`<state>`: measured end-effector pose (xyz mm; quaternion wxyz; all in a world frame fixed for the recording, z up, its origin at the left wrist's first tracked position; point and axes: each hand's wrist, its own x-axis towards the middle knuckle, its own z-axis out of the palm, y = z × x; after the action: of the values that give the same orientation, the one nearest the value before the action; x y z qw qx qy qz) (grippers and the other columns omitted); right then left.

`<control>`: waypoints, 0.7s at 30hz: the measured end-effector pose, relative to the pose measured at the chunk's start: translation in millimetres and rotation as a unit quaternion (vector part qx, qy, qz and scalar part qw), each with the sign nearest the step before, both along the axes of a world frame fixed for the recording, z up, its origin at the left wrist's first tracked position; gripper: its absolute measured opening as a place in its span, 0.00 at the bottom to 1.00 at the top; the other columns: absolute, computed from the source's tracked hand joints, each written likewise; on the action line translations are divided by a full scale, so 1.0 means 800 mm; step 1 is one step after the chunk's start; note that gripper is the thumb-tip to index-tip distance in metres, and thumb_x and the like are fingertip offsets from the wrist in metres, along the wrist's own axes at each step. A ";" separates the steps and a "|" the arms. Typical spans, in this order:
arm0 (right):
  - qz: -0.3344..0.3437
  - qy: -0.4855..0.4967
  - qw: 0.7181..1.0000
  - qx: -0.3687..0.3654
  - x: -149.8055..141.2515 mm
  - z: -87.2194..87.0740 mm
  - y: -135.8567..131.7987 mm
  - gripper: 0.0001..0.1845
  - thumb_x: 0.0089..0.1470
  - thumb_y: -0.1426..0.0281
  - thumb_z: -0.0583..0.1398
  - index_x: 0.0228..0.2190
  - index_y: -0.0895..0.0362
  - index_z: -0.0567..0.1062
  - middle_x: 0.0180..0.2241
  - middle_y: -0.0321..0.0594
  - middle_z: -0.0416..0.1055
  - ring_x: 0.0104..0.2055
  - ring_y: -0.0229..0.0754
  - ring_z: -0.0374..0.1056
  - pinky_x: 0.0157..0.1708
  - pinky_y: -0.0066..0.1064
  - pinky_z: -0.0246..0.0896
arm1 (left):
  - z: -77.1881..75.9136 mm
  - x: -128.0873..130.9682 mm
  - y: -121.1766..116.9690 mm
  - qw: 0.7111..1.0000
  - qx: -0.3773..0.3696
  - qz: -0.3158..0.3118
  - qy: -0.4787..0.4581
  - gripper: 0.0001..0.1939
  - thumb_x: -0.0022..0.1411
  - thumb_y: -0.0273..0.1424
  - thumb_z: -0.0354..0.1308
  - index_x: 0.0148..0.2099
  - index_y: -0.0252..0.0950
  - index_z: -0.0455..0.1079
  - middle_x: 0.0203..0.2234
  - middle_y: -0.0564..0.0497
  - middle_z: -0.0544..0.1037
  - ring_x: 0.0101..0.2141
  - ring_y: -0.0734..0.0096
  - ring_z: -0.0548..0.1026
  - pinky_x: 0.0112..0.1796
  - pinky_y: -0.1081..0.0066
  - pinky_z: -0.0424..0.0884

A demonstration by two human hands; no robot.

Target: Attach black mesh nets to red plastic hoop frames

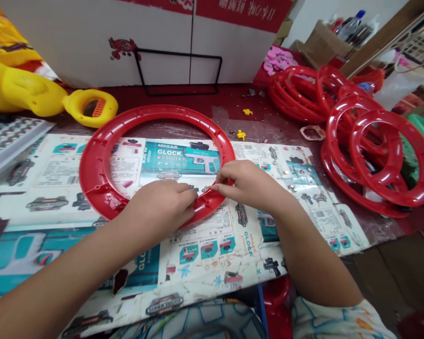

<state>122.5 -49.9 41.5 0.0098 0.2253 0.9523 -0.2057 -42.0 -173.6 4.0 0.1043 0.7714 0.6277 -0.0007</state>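
A large red plastic ring lies flat on printed toy-gun packaging sheets that cover the table. Both my hands meet at the ring's near rim. My left hand is curled, its fingers pressed on the rim. My right hand pinches something small at the rim just to the right; what it pinches is too small to name.
A stack of similar red rings lies at the right, more behind it. Yellow plastic toy parts sit at the far left, a grey tray below them. Small yellow bits lie past the ring. White cardboard boxes stand behind.
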 end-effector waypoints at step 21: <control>-0.018 -0.057 0.998 0.027 -0.006 0.001 -0.016 0.05 0.53 0.74 0.59 0.27 0.59 0.76 0.29 0.39 0.74 0.32 0.38 0.65 0.31 0.29 0.53 | -0.006 0.014 0.001 0.995 0.041 0.036 -0.088 0.18 0.64 0.28 0.42 0.35 0.32 0.74 0.31 0.42 0.78 0.35 0.56 0.73 0.38 0.59 0.68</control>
<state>118.1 -63.0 42.1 0.0541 0.2535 0.9512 -0.1672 -31.1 -172.8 -1.0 0.1280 0.7491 0.6427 0.0968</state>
